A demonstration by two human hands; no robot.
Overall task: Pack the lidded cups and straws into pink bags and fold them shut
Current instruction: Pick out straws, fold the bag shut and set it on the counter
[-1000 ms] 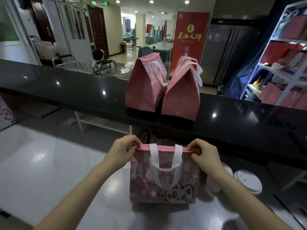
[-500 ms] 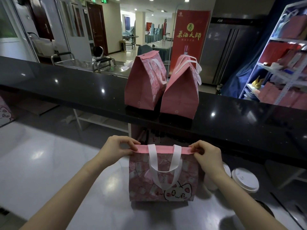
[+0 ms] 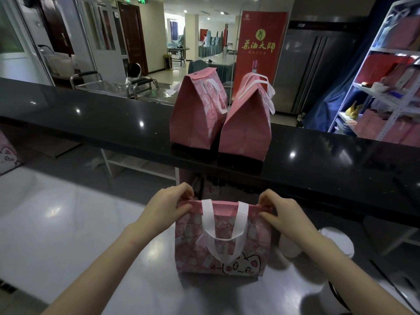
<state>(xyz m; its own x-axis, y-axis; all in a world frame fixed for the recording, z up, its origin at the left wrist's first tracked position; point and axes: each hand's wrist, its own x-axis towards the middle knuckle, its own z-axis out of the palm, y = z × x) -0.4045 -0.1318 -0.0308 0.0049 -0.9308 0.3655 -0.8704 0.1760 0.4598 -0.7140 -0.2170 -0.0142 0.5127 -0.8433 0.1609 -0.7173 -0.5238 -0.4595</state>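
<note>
On the shiny grey table [image 3: 68,223], close to the person, stands a pink bag [image 3: 223,242] with a cat face [image 3: 241,266] drawn low on its front. Its white handle [image 3: 225,235] hangs down over the front. The left hand [image 3: 167,205] pinches the bag's top edge at the left corner, fingers curled over it. The right hand [image 3: 279,212] pinches the top edge at the right corner the same way. Just right of the bag, a white cup [image 3: 289,246] peeks out behind the right arm. A second cup [image 3: 336,241] with a white lid sits farther right. Far behind, on the long black counter [image 3: 91,114], stand a left shut bag [image 3: 197,114] and a right shut bag [image 3: 246,126], close side by side, their tops folded. A red banner [image 3: 259,46] stands farther back. A shelf [image 3: 386,87] with red and pink things is at the far right.
</note>
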